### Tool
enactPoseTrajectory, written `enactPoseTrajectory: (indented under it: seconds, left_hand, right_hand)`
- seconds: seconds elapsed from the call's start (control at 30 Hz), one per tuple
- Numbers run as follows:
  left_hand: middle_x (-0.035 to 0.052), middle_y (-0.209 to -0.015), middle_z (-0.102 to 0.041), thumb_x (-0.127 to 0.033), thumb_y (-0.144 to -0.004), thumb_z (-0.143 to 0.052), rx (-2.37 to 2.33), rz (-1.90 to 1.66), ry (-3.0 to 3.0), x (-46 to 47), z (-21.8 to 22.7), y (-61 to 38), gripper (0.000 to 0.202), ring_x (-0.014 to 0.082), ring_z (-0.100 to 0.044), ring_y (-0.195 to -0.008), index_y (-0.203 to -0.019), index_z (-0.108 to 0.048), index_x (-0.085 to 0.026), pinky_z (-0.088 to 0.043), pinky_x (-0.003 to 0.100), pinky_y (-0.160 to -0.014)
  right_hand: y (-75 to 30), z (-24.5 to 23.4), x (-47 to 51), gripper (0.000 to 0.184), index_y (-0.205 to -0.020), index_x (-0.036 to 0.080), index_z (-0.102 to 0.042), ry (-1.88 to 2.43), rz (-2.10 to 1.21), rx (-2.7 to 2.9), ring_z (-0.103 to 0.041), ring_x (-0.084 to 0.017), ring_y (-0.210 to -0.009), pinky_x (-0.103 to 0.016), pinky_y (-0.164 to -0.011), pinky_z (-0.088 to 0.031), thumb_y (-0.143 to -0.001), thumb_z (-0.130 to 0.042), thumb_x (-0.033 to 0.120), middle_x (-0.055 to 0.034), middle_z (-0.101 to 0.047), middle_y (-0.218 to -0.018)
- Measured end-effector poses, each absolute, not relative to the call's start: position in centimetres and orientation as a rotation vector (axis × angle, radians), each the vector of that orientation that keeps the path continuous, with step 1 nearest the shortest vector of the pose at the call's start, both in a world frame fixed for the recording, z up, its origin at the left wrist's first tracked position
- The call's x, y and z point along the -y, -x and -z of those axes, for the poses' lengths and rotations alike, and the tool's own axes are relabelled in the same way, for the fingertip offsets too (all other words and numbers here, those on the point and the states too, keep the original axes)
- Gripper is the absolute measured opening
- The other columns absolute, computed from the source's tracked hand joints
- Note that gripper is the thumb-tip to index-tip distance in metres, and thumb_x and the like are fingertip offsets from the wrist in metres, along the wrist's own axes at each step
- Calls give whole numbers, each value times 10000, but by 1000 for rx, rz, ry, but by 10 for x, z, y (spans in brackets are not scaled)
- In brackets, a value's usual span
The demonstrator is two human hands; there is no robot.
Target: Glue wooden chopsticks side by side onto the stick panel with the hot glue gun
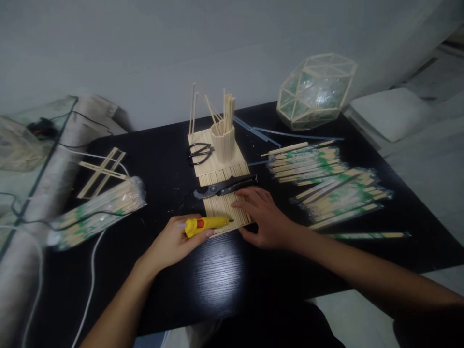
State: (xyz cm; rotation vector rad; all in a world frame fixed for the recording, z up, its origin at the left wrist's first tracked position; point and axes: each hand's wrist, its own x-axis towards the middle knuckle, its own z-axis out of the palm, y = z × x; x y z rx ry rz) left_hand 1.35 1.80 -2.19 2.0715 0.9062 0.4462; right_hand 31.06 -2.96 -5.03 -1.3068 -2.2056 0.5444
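A yellow hot glue gun [206, 224] is in my left hand [176, 244], over the near end of a slatted mat of thin wooden sticks [223, 205]. Its dark nozzle points right, and its handle is hidden beneath the barrel. My left thumb lies along the mat's front edge. My right hand [266, 217] rests on the mat's right side, fingers apart. Across the mat, just beyond the right fingertips, lie black-handled pliers or cutters [226, 186]. At the far end, a round stick-walled cup [224, 145] holds several sticks, with black-handled scissors [200, 153] beside it.
Wrapped chopsticks [308, 162] lie in piles to the right, with another packet [99, 212] at left. A crossed stick frame [103, 173] sits behind that packet. Clear glue sticks [297, 134] are at the back, near a faceted stick frame [317, 92]. A white cable [92, 270] crosses the left.
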Motion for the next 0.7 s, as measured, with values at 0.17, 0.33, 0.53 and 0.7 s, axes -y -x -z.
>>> enactPoseTrajectory:
  seconds: [0.17,0.33,0.53,0.7]
  left_hand:
    - [-22,-738,-661,-367,-1061,-707,-861,-397,-2061,-18,21,-12,296,110,-597,-591,-826,-730,-188,-446,208,-545]
    - [-25,-740,-646,-364,-1064,-706,-847,-380,-2045,-18,20,-12,307,103,-584,-586,-812,-718,-188,-431,201,-535]
    - [-14,-753,-656,-385,-1071,-689,-904,-442,-2086,-18,19,-17,318,123,-623,-617,-821,-720,-191,-465,219,-568]
    - [-13,-741,-638,-402,-1068,-688,-927,-458,-2090,-18,19,-17,347,123,-597,-594,-791,-704,-193,-454,227,-546]
  right_hand:
    - [-311,50,29,523,-1336,229,-650,1308,-553,2203,-501,-405,-1448,-633,-1199,-424,-832,-782,272,-180,-581,-1508]
    - [-311,50,29,533,-1340,221,-650,1304,-553,2200,-498,-406,-1450,-637,-1199,-421,-827,-783,278,-183,-581,-1512]
    - [-310,51,30,519,-1336,213,-654,1300,-542,2200,-500,-403,-1445,-637,-1206,-422,-836,-778,275,-186,-586,-1501]
    - [-311,52,30,525,-1335,224,-657,1304,-550,2198,-489,-400,-1459,-637,-1219,-414,-828,-785,276,-176,-576,-1509]
